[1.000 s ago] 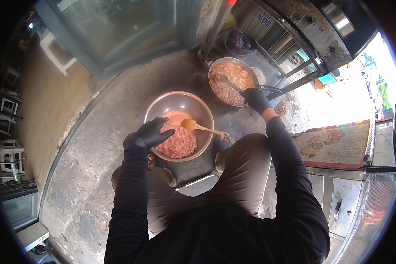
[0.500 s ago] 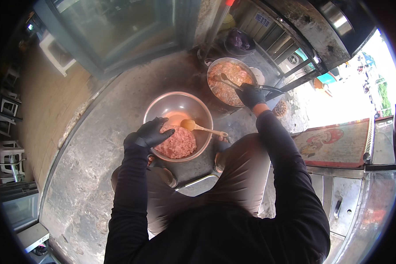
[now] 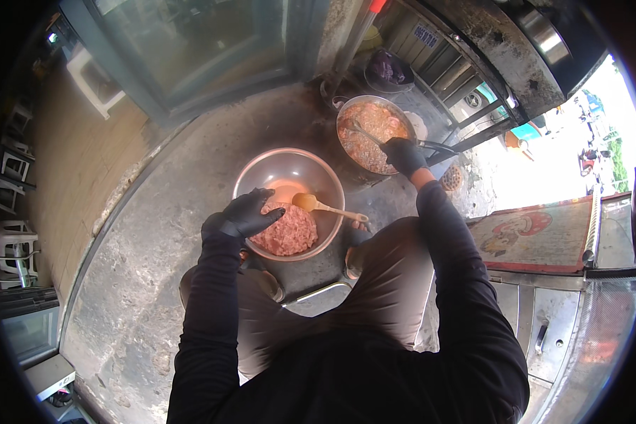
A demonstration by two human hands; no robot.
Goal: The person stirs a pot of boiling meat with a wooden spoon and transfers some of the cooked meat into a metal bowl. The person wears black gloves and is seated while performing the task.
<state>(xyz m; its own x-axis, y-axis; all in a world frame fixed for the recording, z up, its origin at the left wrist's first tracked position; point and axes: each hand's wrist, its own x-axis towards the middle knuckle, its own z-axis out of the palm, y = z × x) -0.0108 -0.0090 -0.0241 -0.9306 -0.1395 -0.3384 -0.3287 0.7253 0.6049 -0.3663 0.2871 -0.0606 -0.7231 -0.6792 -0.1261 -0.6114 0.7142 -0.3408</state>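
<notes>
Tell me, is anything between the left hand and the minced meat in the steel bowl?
Nothing visible. The left hand rests on the steel bowl's near rim, right beside the minced meat; the wooden spoon lies off to the side.

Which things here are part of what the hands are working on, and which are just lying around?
In use:
- left hand on the steel bowl of minced meat
- wooden spoon in that bowl
- right hand holding a ladle in the pan of cooked mince

Lying about:
- white plastic stools
- patterned mat
- purple bag

Shiny metal bowl (image 3: 261, 173), wooden spoon (image 3: 325, 206), rough concrete floor (image 3: 141, 275), matt black gloves.
</notes>
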